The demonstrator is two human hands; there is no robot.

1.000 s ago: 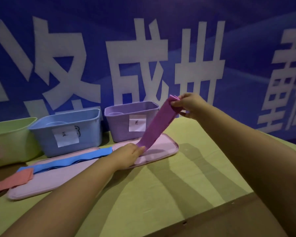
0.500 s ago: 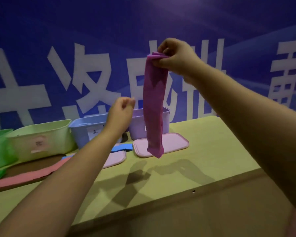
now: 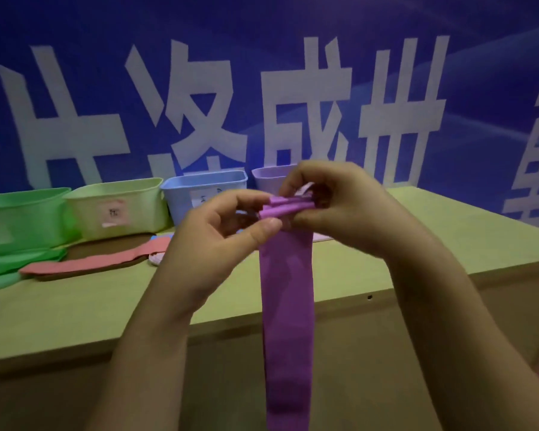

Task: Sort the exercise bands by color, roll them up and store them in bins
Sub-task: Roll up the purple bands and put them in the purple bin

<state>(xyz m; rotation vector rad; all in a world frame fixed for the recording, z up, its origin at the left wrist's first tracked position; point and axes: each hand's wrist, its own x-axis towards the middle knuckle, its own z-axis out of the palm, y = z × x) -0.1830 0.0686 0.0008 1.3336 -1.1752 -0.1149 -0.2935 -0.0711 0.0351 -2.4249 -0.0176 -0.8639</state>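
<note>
At centre frame, my left hand (image 3: 227,231) and right hand (image 3: 339,206) pinch the folded top end of a purple exercise band (image 3: 287,306), whose length hangs straight down to the bottom edge, in front of the table (image 3: 106,306). Behind, at middle left, a red band (image 3: 91,262) and green bands (image 3: 16,262) lie flat on the tabletop. Further back stand four bins in a row: green (image 3: 19,219), pale green (image 3: 119,206), blue (image 3: 206,188) and, partly hidden by my hands, purple (image 3: 271,175), before a blue banner (image 3: 262,57).
</note>
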